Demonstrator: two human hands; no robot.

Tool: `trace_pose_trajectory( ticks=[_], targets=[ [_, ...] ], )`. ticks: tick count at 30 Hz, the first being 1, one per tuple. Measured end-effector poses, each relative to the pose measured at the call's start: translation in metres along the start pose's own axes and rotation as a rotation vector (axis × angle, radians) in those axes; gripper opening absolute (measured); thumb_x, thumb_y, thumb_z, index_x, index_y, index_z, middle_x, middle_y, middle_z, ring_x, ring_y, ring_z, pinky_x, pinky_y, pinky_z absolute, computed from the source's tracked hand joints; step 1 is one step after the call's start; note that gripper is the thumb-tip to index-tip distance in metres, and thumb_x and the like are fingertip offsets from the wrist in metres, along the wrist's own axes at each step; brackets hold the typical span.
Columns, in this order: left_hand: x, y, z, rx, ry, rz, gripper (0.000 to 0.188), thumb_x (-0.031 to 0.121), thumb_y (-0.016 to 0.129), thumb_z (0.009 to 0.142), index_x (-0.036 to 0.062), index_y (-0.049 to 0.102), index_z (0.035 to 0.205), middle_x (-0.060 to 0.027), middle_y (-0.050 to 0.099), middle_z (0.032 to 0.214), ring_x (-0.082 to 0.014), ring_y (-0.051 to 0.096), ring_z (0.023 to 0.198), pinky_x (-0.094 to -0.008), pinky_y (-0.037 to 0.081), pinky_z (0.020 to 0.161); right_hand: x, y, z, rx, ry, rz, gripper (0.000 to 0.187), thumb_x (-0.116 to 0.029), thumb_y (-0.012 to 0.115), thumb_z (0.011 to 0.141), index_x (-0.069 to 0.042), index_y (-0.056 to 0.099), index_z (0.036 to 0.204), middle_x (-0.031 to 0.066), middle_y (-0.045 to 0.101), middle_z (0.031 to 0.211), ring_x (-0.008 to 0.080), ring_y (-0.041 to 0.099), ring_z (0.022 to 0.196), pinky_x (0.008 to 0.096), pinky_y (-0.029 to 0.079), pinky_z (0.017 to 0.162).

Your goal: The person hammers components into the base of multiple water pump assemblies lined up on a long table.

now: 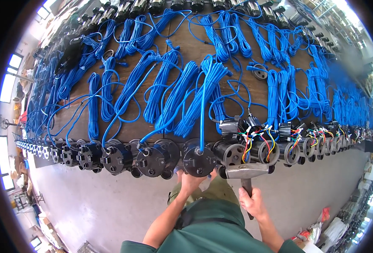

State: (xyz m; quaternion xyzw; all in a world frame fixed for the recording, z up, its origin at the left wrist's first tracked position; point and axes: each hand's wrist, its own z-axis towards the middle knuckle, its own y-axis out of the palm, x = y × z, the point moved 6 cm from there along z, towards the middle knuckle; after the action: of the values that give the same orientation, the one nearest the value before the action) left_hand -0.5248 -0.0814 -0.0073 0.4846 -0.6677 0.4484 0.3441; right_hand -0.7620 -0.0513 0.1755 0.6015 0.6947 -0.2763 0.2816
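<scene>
My right hand [253,203] is wrapped round the handle of a hammer [246,170]. The hammer's metal head lies level in front of the open motor housings at the table's front edge. My left hand [190,183] reaches up against the underside of a round black motor cap [200,161], which hides its fingers. From the top of that cap a blue cable [202,114] rises to a coiled bundle [207,86]. Just left stands another capped black motor [154,159]. On the right, an uncapped motor [265,152] shows red, yellow, green and white wires.
Coiled blue cables cover much of the brown wooden table [131,90]. Motors line its front edge, capped on the left and uncapped with loose wires on the right. More motors [157,6] stand along the back. A person [372,143] is at the far right. Grey floor [97,198] lies below.
</scene>
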Motion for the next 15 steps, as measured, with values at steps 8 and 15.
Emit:
trace_pose_trajectory(
  ticks=[8,15],
  targets=[
    [0.004,-0.053,-0.060,-0.060,-0.278,-0.348,0.072,0.020,0.070,0.098,0.0031,0.031,0.156,-0.0226,0.042,0.156,-0.0324,0.055,0.135,-0.0446,0.046,0.112,-0.035,0.003,-0.022,0.275,-0.565,-0.369,0.036,-0.030,0.073,0.098,0.002,0.064,0.086,0.0063,0.051,0.058,0.0111,0.046,0.055,0.0356,0.040,0.052],
    [0.167,-0.077,-0.015,0.174,0.405,-0.399,0.114,0.031,0.095,0.071,0.0066,0.030,0.161,-0.0158,0.039,0.162,-0.0339,0.038,0.151,-0.0485,0.038,0.121,-0.107,0.002,-0.039,0.137,-0.417,-0.406,0.029,-0.025,0.073,0.099,0.001,0.065,0.088,0.0013,0.056,0.064,0.0101,0.049,0.060,0.0325,0.041,0.055]
  ],
)
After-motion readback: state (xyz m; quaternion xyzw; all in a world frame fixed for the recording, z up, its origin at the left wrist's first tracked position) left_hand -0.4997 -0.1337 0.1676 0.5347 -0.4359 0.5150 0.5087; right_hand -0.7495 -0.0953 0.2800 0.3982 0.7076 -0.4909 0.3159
